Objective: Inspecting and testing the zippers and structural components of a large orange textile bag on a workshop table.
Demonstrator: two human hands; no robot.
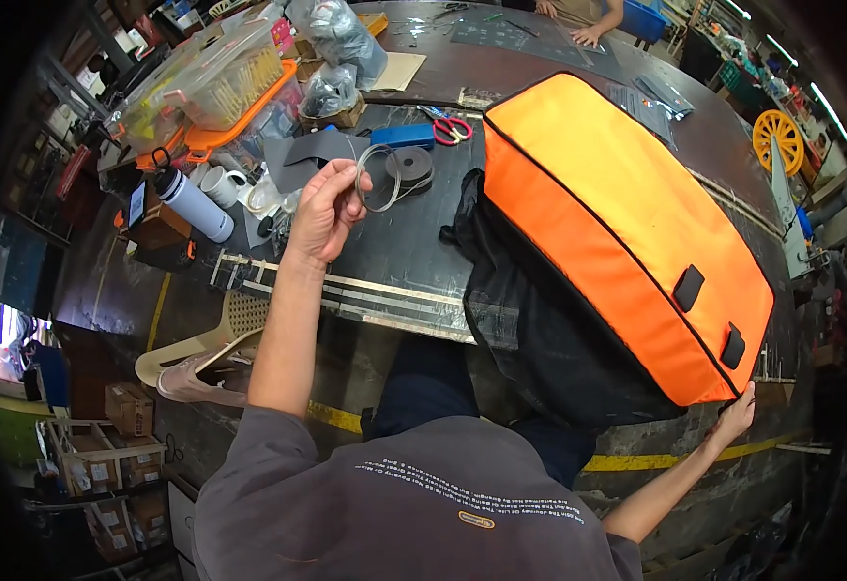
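Observation:
My left hand [327,215] is raised over the table, thumb and fingers pinched on a loop of thin grey cord or strip [398,186]. Just behind the loop lies a dark roll of webbing tape [406,167]. A large boxy bag [627,223], orange with black piping and a black fabric side, leans across the table's near edge on the right. Two small black tabs [689,288] are on its orange face. At the bag's near right corner my right hand [736,414] grips the edge; some of its fingers are hidden behind the bag.
Scissors with red handles [453,130] lie by a blue case [402,136]. A bottle [194,205], a white mug [220,184] and plastic bins [225,92] crowd the left. A steel ruler [375,295] lies along the near edge. Across the table is another person's hand [588,36].

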